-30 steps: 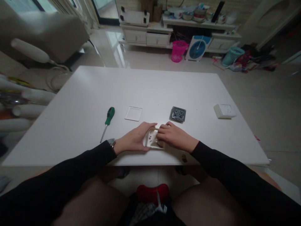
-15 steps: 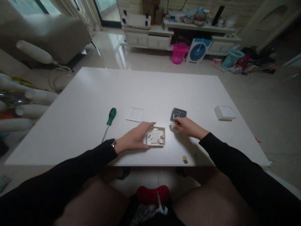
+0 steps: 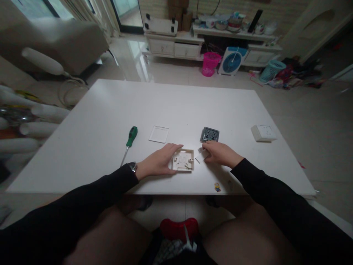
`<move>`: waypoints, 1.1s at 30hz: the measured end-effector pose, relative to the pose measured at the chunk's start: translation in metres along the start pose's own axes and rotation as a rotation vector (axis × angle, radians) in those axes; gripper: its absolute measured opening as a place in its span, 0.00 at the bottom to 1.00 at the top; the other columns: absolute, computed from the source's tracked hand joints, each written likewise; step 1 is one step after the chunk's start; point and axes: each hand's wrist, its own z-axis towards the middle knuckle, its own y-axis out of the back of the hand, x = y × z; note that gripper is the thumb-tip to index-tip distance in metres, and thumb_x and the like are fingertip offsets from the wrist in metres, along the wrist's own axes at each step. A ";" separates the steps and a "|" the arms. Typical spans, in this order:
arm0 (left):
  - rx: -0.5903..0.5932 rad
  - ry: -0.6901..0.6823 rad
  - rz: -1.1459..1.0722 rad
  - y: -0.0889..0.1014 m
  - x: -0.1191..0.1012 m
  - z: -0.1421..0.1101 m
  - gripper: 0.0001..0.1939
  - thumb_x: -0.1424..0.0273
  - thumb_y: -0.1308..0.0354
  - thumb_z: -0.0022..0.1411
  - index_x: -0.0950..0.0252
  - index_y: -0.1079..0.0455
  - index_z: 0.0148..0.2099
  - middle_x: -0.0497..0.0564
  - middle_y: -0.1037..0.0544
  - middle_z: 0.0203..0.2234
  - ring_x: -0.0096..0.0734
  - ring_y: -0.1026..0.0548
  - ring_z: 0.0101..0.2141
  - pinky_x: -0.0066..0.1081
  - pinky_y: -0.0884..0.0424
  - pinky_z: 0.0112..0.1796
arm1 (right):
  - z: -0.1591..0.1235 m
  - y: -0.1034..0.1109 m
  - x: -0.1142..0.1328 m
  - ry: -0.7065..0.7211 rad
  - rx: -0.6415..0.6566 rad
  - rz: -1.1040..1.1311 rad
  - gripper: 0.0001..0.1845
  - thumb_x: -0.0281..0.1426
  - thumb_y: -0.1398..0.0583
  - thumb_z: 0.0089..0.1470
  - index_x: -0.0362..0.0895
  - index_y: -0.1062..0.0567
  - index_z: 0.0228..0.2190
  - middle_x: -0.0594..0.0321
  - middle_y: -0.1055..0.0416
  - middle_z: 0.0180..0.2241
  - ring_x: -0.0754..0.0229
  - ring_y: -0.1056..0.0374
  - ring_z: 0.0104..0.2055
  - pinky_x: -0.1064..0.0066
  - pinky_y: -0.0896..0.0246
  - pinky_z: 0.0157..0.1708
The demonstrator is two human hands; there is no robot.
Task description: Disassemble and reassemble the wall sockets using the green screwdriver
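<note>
My left hand (image 3: pixel 162 161) grips the left side of a square cream back box (image 3: pixel 182 160), thumb and fingers around its edges; small screws lie inside it. Just right of the box, my right hand (image 3: pixel 216 151) pinches a small flat white plastic piece (image 3: pixel 202 156), held at a slant over the table. Behind that hand sits a dark grey socket module (image 3: pixel 210 134). A thin white square frame (image 3: pixel 159 134) lies flat beyond my left hand. Farther left is a screwdriver (image 3: pixel 130 141) with a green handle, its tip hidden behind my left forearm.
A white wall socket (image 3: pixel 264 133) on its box stands at the right of the white table (image 3: pixel 165 103). A small cartoon sticker (image 3: pixel 217 187) is near the front edge. Across the floor are a pink basket (image 3: pixel 211 63) and a blue-and-white fan (image 3: pixel 232 61).
My right hand has come slightly toward me, turning the white plastic piece so its flat face shows more. My left hand and the back box stay where they were.
</note>
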 end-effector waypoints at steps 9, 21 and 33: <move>0.031 0.022 0.002 0.001 -0.001 0.000 0.48 0.63 0.29 0.57 0.60 0.48 0.73 0.63 0.31 0.60 0.55 0.29 0.59 0.53 0.28 0.57 | -0.005 0.019 -0.003 -0.101 -0.045 -0.092 0.09 0.36 0.35 0.56 0.45 0.27 0.35 0.52 0.23 0.42 0.51 0.28 0.37 0.65 0.46 0.29; 0.024 -0.034 0.018 0.005 -0.010 0.002 0.41 0.70 0.32 0.57 0.60 0.45 0.69 0.61 0.31 0.58 0.54 0.30 0.57 0.52 0.27 0.57 | -0.017 0.010 -0.010 -0.383 0.091 -0.077 0.17 0.42 0.38 0.62 0.41 0.23 0.42 0.38 0.22 0.47 0.37 0.22 0.44 0.57 0.35 0.35; -0.333 -0.315 0.214 0.000 -0.004 0.005 0.42 0.80 0.38 0.64 0.52 0.49 0.73 0.58 0.32 0.61 0.52 0.37 0.66 0.58 0.28 0.62 | 0.008 -0.034 0.078 -0.544 0.051 2.034 0.25 0.50 0.55 0.73 0.45 0.31 0.40 0.54 0.22 0.35 0.52 0.20 0.35 0.56 0.23 0.43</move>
